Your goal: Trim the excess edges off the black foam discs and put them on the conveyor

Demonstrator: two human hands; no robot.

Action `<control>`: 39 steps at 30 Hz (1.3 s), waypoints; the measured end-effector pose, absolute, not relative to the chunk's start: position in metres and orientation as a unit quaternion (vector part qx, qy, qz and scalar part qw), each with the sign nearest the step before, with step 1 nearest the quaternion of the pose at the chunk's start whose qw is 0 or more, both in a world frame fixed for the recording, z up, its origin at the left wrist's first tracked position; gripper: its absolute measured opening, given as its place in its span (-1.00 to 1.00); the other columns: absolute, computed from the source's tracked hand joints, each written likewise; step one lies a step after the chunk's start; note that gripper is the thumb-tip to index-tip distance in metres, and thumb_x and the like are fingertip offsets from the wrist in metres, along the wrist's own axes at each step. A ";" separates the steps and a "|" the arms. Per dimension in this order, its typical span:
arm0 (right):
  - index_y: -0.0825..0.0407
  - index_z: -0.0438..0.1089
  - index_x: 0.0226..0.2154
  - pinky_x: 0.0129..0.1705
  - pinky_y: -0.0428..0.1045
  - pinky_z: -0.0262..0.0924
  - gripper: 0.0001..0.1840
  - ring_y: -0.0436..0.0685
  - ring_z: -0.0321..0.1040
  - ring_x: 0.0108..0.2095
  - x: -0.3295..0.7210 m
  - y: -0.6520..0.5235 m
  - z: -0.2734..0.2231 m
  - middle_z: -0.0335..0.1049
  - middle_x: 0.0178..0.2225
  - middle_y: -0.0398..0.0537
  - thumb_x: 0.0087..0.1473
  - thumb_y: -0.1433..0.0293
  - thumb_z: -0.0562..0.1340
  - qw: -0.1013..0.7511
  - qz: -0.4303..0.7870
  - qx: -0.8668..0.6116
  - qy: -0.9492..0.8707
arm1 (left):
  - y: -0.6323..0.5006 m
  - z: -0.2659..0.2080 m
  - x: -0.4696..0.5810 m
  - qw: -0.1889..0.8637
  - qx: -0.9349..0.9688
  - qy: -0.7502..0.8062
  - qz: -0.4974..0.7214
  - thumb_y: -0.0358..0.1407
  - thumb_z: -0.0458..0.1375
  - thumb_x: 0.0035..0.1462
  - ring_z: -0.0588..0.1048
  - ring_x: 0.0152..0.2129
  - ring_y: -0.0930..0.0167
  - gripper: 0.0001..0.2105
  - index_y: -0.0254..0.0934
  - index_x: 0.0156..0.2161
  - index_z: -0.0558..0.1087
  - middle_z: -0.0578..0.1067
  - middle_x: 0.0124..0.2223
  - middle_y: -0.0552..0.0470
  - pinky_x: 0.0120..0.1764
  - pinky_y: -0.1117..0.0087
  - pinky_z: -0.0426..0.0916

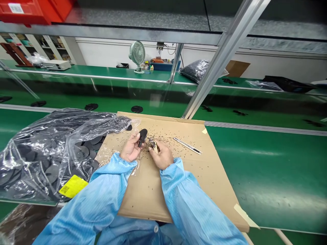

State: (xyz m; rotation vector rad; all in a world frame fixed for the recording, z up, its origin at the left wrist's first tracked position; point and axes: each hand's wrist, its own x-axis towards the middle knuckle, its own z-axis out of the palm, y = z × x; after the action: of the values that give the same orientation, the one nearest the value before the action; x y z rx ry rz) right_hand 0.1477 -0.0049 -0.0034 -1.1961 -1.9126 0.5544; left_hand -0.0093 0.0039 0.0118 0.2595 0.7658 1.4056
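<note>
Between the fingers and thumb of my left hand (130, 148) is a black disc-shaped plastic part (142, 136), tilted up above the cardboard sheet (145, 200). My right hand (162, 154) is closed around small nippers (154, 146) with a pale handle; their metal tip points at the part, with little space between them. Whether the tip touches it I cannot tell. Tiny black bits lie scattered over the cardboard around both hands. A slim utility knife (187, 145) rests on the sheet, right of my right hand.
At the left, a large clear plastic bag (58, 149) full of black discs overlaps the cardboard. Beyond the sheet, several black parts lie on a green conveyor belt (158, 110). A metal post (217, 68) slants up at the right. A red bin (38, 13) sits overhead.
</note>
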 end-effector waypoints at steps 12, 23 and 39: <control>-0.05 0.38 -0.03 -0.17 -0.03 0.22 -0.63 0.15 0.36 -0.23 0.146 -0.015 0.008 0.42 -0.24 -0.02 0.07 0.34 0.19 0.259 0.164 -0.459 -0.834 | -0.001 0.017 -0.013 0.754 0.144 0.324 0.553 -0.44 0.06 0.14 0.13 -0.77 0.62 -0.83 -0.33 -0.15 0.39 0.27 -0.52 0.12 -0.75 0.60 -0.05; -0.07 0.41 -0.04 -0.16 -0.03 0.21 -0.64 0.16 0.38 -0.21 0.146 -0.015 0.013 0.47 -0.23 -0.03 0.07 0.36 0.21 0.237 0.177 -0.457 -0.839 | -0.002 0.013 -0.014 0.757 0.189 0.317 0.539 -0.43 0.12 0.07 0.13 -0.77 0.62 -0.79 -0.34 -0.13 0.39 0.26 -0.53 0.15 -0.73 0.60 -0.02; -0.07 0.44 -0.19 -0.25 -0.06 0.12 -0.67 0.13 0.38 -0.22 0.154 -0.014 0.027 0.49 -0.22 -0.07 0.00 0.48 0.09 0.112 0.166 -0.462 -0.864 | -0.002 0.007 -0.013 0.732 0.225 0.357 0.535 -0.44 0.18 -0.01 0.13 -0.78 0.64 -0.73 -0.41 -0.14 0.39 0.28 -0.56 0.15 -0.74 0.64 0.01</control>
State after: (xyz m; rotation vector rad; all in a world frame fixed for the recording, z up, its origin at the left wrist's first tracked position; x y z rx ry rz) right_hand 0.1537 -0.0136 0.0273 -1.3555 -2.5379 0.4866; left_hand -0.0129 -0.0025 0.0074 0.4945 0.7857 1.1766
